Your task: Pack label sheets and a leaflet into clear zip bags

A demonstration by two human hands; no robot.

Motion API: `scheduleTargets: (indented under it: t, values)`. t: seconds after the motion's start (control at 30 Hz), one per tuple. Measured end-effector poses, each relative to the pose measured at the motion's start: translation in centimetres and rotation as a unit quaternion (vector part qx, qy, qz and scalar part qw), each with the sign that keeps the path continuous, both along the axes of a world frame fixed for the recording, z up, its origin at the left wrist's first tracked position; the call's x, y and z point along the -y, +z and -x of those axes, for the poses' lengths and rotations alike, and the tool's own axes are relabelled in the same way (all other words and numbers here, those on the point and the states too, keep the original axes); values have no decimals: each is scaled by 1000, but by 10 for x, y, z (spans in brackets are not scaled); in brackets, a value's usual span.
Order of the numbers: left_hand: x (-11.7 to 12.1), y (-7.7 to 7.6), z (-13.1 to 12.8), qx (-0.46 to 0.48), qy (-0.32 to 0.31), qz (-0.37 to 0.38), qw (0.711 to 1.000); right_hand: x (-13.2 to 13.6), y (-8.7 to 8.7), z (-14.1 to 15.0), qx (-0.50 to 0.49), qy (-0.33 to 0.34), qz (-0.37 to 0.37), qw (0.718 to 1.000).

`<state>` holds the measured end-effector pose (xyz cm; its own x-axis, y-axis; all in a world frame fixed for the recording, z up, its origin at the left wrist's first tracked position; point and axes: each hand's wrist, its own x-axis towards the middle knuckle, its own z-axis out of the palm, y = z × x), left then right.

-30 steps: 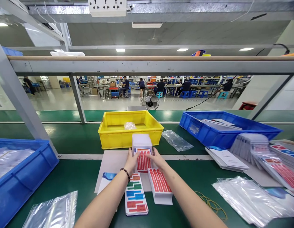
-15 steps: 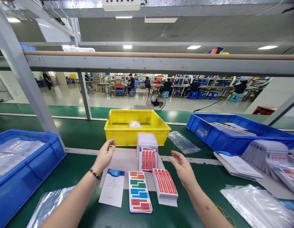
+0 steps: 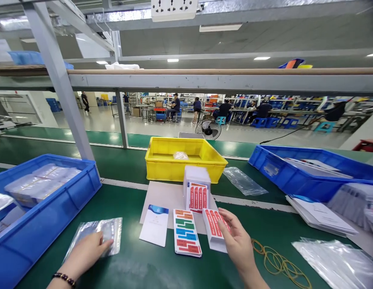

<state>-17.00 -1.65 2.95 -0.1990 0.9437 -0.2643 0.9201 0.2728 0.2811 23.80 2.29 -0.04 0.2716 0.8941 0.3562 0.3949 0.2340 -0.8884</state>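
Observation:
My left hand rests on clear plastic bags at the left; its thumb is spread and its other fingertips are partly hidden. Thumb and fingers of my right hand close around the upper right edge of a stack of red-printed label cards. Left of that stack lie a pile of multicoloured label cards and a white booklet with a blue top. Behind them, more red-printed cards stand upright against a block of clear plastic sleeves.
A yellow bin holding a small clear packet stands at the back. Blue bins stand left and right. Rubber bands, more plastic bags and white booklets lie at the right. A metal post rises at the left.
My left hand has moved down and left onto the plastic bags. My right hand has come down to the red-printed stack. The view has turned slightly left.

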Motion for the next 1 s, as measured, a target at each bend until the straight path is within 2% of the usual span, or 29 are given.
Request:
scheduleTargets:
  t: [0.07,0.13,0.3,0.37,0.4,0.43,0.47,0.5,0.53,0.57,0.6,0.67,0.77,0.83,0.9,1.0]
  values:
    - [4,-11,2,2,4,7,1000,1,-4,1,19,-3,2,1000]
    - [6,-15,2,10,5,0,1000,2,-8,1,33,-7,4,999]
    - [10,-7,-7,68,6,-23,997,11,-2,9,47,-13,-12,999]
    - [15,-5,-18,108,2,-28,994,18,4,24,29,35,3,999]
    - [19,-6,-26,128,-1,-28,991,23,6,36,14,87,29,996]
    - [23,-8,-36,152,-2,-24,988,27,6,49,-4,155,69,985]
    - [29,-11,-47,174,-4,-18,985,33,5,64,-19,238,128,963]
    - [34,-15,-59,197,-5,-9,980,38,2,79,-41,322,196,925]
    - [40,-20,-72,249,6,6,969,42,-3,94,-67,370,263,888]
    - [45,-24,-84,280,1,12,960,47,-9,107,-81,380,309,868]
    - [50,-28,-95,287,-10,4,958,51,-15,119,-64,380,335,860]
    - [56,-34,-113,296,-33,13,955,56,-28,132,21,361,305,881]
    - [54,-40,-129,369,-20,11,929,60,-45,131,159,336,147,917]
    - [47,-44,-135,453,23,1,891,61,-53,125,222,337,63,913]
    - [40,-49,-139,513,66,3,856,62,-58,120,275,341,19,899]
    - [33,-56,-145,532,92,-4,842,65,-55,119,312,341,3,887]
